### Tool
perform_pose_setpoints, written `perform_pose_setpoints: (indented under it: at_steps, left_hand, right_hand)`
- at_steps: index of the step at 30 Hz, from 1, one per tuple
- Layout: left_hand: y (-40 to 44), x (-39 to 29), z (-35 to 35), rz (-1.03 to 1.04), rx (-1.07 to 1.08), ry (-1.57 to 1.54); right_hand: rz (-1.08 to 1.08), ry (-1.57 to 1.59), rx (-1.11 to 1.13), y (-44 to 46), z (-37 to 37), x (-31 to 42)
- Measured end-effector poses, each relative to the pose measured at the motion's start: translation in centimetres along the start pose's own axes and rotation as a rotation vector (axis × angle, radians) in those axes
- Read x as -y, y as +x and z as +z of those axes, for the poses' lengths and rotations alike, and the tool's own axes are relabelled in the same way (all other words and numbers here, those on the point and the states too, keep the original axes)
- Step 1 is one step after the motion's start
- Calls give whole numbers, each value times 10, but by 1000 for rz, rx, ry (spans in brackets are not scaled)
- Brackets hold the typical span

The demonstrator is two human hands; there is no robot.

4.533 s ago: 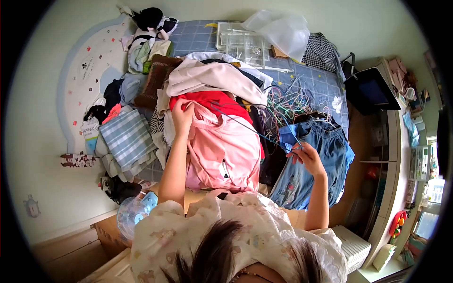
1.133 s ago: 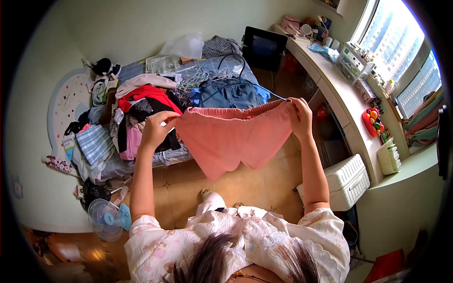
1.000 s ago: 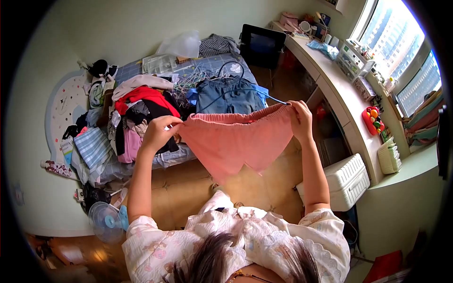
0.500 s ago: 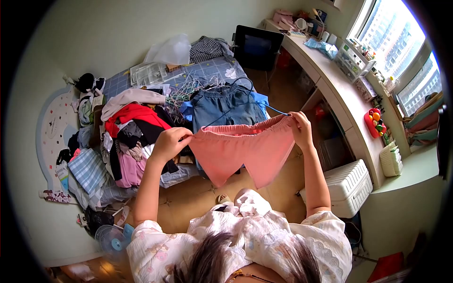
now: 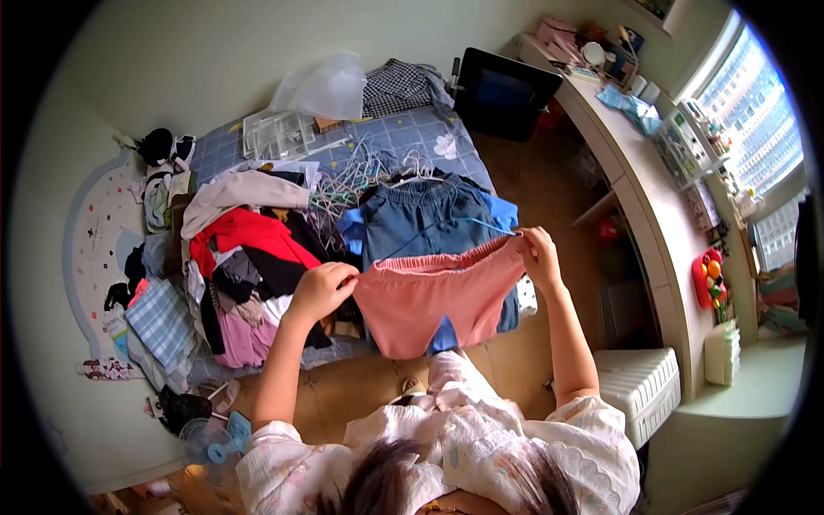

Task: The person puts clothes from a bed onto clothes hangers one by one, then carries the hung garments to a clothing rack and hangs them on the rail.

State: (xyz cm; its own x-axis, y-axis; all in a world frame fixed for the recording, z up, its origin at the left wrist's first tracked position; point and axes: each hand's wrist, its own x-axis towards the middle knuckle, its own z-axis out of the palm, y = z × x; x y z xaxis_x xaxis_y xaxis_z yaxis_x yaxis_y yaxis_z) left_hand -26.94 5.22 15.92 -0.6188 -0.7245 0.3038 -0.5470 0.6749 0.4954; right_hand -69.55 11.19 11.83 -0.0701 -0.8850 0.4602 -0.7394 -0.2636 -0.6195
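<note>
Pink shorts [image 5: 438,300], qty 1, elastic waist: held up by waistband ends btwn 2 hands, legs hanging, near edge of bed [image 5: 390,129]. L hand [image 5: 322,292]: nearly closed, thumb & fingertips pinching L end of waistband. R hand [image 5: 541,257]: likewise nearly closed, gripping R end. Blue hanger [image 5: 489,226], thin, qty 1: one end at R waistband corner, rest behind shorts; contact w/ R hand unclear.

Denim garment [image 5: 421,210], dk blue, elastic waist: on bed, partly hidden by shorts; touching or apart, can't tell. Brighter blue cloth [image 5: 502,211] sticks out at its sides. Loose hangers [image 5: 343,184], asstd. colours: tangled pile, just beside denim. Mixed clothes heap, L of hangers, incl. red garment [image 5: 249,239] & cream garment [image 5: 245,199]. Plaid cloth [image 5: 161,318], lt blue/white: L of heap. Clear boxes [image 5: 275,136] & translucent bag [image 5: 322,90]: far end of bed. White ribbed case [image 5: 631,386]: R, well apart from bed.
</note>
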Motion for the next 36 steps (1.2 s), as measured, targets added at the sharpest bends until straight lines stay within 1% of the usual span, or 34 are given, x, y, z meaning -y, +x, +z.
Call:
perform_pose_setpoints:
  at_steps: [2, 4, 6, 7, 8, 10, 11, 14, 15, 16, 18, 20, 22, 23, 24, 25, 26, 27, 28, 29, 30, 31, 32, 34, 36]
  left_hand:
    - [26, 21, 13, -70, 17, -14]
    - [50, 46, 28, -119, 68, 20]
    - [72, 65, 48, -161, 31, 11]
    - [79, 84, 61, -111, -10, 17]
    - [84, 101, 71, -86, 62, 135]
    - [101, 122, 88, -101, 152, 204]
    - [108, 136, 100, -87, 138, 242]
    - [126, 179, 136, -168, 106, 283]
    - [132, 191, 150, -308, 166, 247]
    - [137, 204, 165, -367, 247, 362]
    - [141, 203, 191, -656, 436, 483]
    - [137, 209, 217, -853, 662, 423]
    - [124, 202, 237, -879, 726, 315]
    - [114, 196, 245, -902, 745, 250]
    - [110, 182, 239, -897, 809, 207]
    - [94, 173, 240, -858, 793, 228]
    - [76, 167, 242, -826, 773, 252]
    - [60, 164, 238, -837, 796, 195]
    - [42, 162, 234, -846, 815, 142]
    - [19, 162, 236, -837, 819, 171]
    - [4, 157, 228, -881, 832, 100]
    - [-25, 158, 232, -912, 797, -28]
    - [-53, 159, 235, -939, 758, -156]
    - [-82, 144, 210, -938, 639, -307]
    - [-117, 146, 193, -975, 562, -473]
  right_hand:
    - [38, -89, 42, 25, 17, -21]
    - [14, -153, 52, 51, 36, -41]
    - [25, -183, 107, 73, 60, -71]
    - [42, -176, 129, 83, 73, -87]
    - [58, -168, 152, 93, 87, -102]
    - [101, -163, 215, 111, 116, -134]
    - [121, -161, 248, 120, 131, -150]
    - [121, -134, 247, 142, 184, -200]
    - [217, -137, 376, 150, 199, -219]
    - [205, -209, 318, 158, 216, -232]
    - [188, -357, 225, 153, 245, -253]
    - [448, -408, 391, 142, 271, -268]
    - [471, -386, 519, 127, 280, -271]
    - [468, -351, 531, 116, 283, -271]
    - [463, -317, 545, 102, 283, -267]
    - [495, -328, 565, 90, 280, -252]
    - [480, -256, 555, 79, 274, -239]
    - [407, -130, 514, 59, 274, -240]
    - [466, -12, 517, 44, 272, -231]
    - [447, -19, 532, 27, 273, -228]
    - [494, -54, 574, 14, 273, -220]
    - [487, -26, 531, -7, 277, -219]
    - [490, -13, 537, -19, 277, -210]
    - [628, -10, 649, -25, 275, -173]
    - [597, -8, 706, -38, 290, -152]
